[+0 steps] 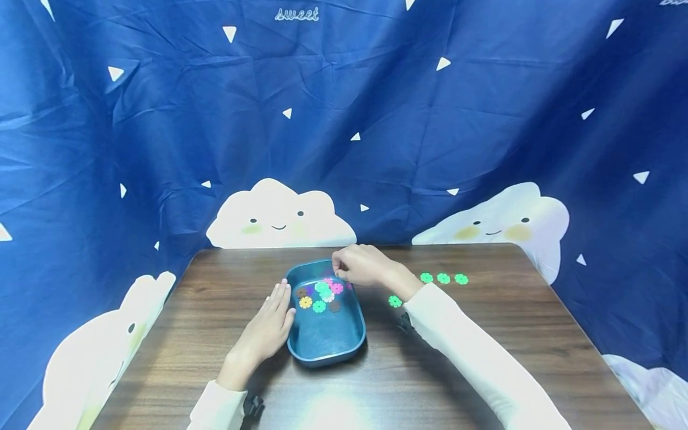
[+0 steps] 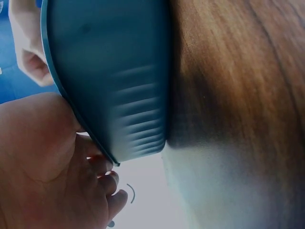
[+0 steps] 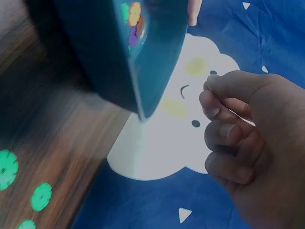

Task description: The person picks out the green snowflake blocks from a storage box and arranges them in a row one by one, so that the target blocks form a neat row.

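Observation:
A dark teal tray [image 1: 325,341] stands on the wooden table with several small flower-shaped discs inside, among them a yellow disc [image 1: 305,302], a green disc [image 1: 319,306] and a pink disc [image 1: 336,288]. My left hand [image 1: 269,319] rests along the tray's left rim, fingers extended; the left wrist view shows its palm [image 2: 43,157] against that rim. Over the far right corner of the tray is my right hand [image 1: 361,264]. In the right wrist view, the right hand [image 3: 248,129] has its thumb and index tips together and other fingers curled, with nothing visible between them.
To the right of the tray, three green discs, one of them the middle disc [image 1: 443,278], lie in a row on the table [image 1: 500,316]. Another green disc [image 1: 395,301] lies nearer, beside the right sleeve [image 1: 473,352]. A blue cloud-print curtain [image 1: 376,119] hangs behind.

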`<state>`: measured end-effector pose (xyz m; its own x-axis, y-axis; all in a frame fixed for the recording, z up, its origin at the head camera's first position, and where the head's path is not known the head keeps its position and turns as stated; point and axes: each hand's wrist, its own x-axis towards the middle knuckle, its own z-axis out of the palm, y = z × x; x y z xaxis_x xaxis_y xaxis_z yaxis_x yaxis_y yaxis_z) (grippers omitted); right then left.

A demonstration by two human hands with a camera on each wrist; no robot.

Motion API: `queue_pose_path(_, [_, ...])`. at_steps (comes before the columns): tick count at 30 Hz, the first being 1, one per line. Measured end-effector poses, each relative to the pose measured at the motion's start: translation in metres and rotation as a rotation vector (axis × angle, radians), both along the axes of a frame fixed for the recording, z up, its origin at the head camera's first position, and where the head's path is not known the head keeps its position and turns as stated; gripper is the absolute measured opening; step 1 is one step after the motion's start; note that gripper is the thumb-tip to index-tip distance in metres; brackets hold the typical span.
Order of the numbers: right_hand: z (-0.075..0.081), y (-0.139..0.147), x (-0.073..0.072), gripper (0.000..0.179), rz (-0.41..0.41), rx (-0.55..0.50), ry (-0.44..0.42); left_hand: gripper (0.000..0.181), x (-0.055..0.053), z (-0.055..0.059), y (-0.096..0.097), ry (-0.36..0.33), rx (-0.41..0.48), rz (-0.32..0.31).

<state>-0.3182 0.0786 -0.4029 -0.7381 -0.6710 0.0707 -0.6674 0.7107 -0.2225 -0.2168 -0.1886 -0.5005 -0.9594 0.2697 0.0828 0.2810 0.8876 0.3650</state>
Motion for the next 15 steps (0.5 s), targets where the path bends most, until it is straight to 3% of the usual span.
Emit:
queue_pose_path(8, [0.004,-0.024,-0.006,0.011,0.041,-0.001,0.011,0.064,0.002,0.003,0.001,0.016,-0.003,0.005])
queue_pose_path(15, [-0.005,-0.041,-0.012,0.011,0.062,0.006,0.004,0.065,0.001,0.002,0.002,-0.003,-0.008,0.004])
